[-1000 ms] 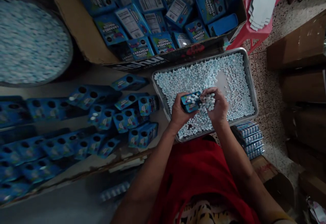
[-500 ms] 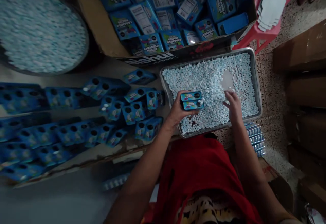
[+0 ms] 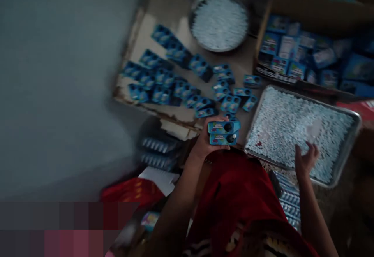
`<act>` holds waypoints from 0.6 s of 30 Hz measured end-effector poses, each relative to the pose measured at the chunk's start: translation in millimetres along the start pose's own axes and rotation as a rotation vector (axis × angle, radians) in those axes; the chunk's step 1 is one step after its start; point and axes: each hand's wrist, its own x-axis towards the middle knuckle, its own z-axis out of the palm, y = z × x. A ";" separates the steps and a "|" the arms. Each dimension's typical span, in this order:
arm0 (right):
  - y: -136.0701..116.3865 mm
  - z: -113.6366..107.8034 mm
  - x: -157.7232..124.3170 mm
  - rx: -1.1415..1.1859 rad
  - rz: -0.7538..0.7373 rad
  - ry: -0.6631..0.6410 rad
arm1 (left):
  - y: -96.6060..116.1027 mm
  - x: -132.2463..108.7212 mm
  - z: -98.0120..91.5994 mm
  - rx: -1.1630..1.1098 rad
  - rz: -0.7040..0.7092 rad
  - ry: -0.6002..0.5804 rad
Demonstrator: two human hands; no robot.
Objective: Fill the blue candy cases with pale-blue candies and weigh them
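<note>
My left hand is closed round two small blue candy boxes, held stacked with their round holes facing up, just left of the metal tray. The tray is filled with small pale blue candies. My right hand hovers over the tray's near edge with fingers spread, holding nothing I can make out. The view is blurred by head motion.
Several more blue boxes lie spread on a worn board to the left. A round pan of candies stands behind them. A cardboard carton of printed blue packs sits at the back right. Stacked blister strips lie by my right arm.
The camera has swung left and turned, showing a grey wall. My left hand has carried the two boxes off the tray to its left. My right hand has dropped to the tray's near edge.
</note>
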 end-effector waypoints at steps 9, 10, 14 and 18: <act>-25.8 11.3 16.6 0.006 -0.290 0.087 | -93.3 -82.4 -86.3 0.038 -0.326 0.679; -27.1 9.6 18.8 -0.011 -0.314 0.089 | -107.0 -72.2 -87.6 0.001 -0.313 0.691; -23.9 1.6 23.0 -0.060 -0.357 0.072 | -142.2 -18.3 -97.4 -0.071 -0.244 0.648; -16.7 -1.0 14.4 -0.101 -0.360 0.053 | -152.8 11.3 -118.0 0.105 -0.167 0.561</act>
